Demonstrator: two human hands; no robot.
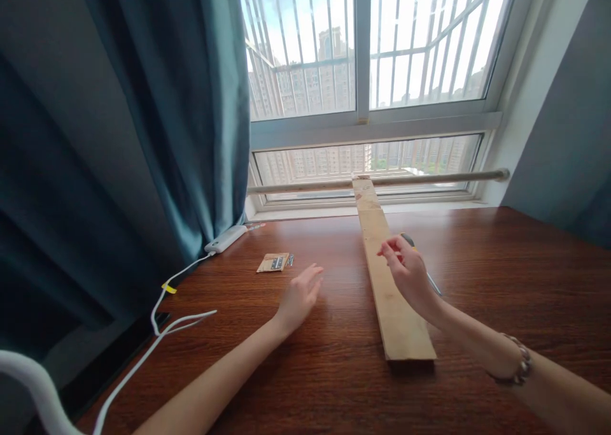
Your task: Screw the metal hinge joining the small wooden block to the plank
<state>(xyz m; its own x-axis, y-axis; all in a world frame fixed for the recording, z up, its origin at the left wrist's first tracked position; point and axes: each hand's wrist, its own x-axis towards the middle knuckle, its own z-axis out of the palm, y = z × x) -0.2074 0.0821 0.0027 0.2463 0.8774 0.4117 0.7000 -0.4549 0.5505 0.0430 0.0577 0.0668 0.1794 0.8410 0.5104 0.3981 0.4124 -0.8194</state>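
Note:
My left hand (300, 296) is over the tabletop, palm down with fingers stretched out and nothing in it. Just beyond it lies a small brown paper packet (271, 263) with several screws (291, 260) at its right side. My right hand (405, 268) is above a long pale wooden board (377, 244), thumb and fingertips pinched together. Whatever is in the pinch is too small to make out. A screwdriver with a black and yellow handle (408, 239) and a metal shaft (434, 285) is partly hidden behind my right hand. The board's far end reaches the window rail.
The brown wooden table (501, 282) runs up to the window. A white power strip (226, 238) lies by the blue curtain (191, 135) at the left, its white cable (157, 307) trailing forward. A horizontal rail (443, 178) crosses the lower window.

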